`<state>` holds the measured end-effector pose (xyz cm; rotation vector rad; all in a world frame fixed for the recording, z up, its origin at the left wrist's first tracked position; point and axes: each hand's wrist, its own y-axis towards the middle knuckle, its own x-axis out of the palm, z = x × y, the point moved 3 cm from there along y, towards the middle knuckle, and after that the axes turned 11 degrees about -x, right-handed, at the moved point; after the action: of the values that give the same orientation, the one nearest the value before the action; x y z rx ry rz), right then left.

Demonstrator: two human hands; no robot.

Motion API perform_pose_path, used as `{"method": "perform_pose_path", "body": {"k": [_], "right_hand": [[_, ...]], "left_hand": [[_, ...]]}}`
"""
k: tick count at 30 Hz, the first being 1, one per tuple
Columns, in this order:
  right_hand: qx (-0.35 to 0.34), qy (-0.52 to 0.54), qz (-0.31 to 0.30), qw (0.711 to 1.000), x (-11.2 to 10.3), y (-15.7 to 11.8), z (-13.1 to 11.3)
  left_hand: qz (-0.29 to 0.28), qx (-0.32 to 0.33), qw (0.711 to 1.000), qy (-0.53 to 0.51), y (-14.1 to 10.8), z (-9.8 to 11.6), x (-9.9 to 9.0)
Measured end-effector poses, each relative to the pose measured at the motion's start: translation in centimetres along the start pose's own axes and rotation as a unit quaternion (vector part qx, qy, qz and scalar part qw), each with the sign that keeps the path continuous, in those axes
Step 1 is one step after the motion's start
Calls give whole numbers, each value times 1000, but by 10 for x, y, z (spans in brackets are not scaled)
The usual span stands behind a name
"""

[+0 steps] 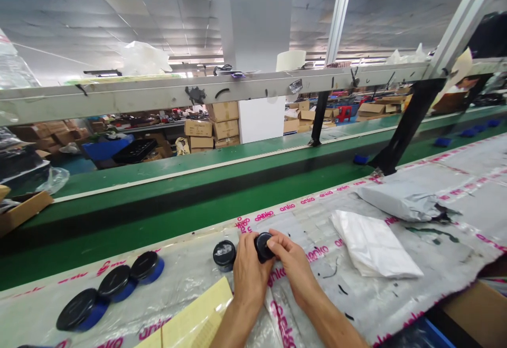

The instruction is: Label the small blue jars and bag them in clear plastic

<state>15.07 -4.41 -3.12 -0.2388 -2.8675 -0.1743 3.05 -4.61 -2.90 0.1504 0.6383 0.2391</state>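
Note:
My left hand [251, 270] and my right hand [292, 259] are closed around a round black-topped container [262, 247] low over the plastic-covered bench. My right thumb and fingers press at its top edge, and my left fingers wrap its other side; its lower part is hidden. Just left of my left hand stands another round container with a black lid [224, 254]. Farther left, blue containers with black lids sit in a slanting row, among them a near one [81, 308], a middle one [116, 283] and a far one [147, 266].
Yellow paper sheets [194, 316] lie by my left forearm. To the right are a folded white plastic bag [376, 247] and a grey plastic packet [400, 200]. Beyond the bench runs a green conveyor belt [190, 208] carrying several blue pieces, with posts and a rail above.

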Motion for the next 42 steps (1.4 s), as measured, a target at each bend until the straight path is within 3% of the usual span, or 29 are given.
{"method": "perform_pose_path", "body": {"k": [13,42], "right_hand": [[-19,-15,-2,1000,-5,1,13],[-43,-66,18,997,-2,0,16]], "left_hand": [[-5,3,1000,-15,-2,-1,1],[-4,21,1000,-15,-4,-1,2]]}}
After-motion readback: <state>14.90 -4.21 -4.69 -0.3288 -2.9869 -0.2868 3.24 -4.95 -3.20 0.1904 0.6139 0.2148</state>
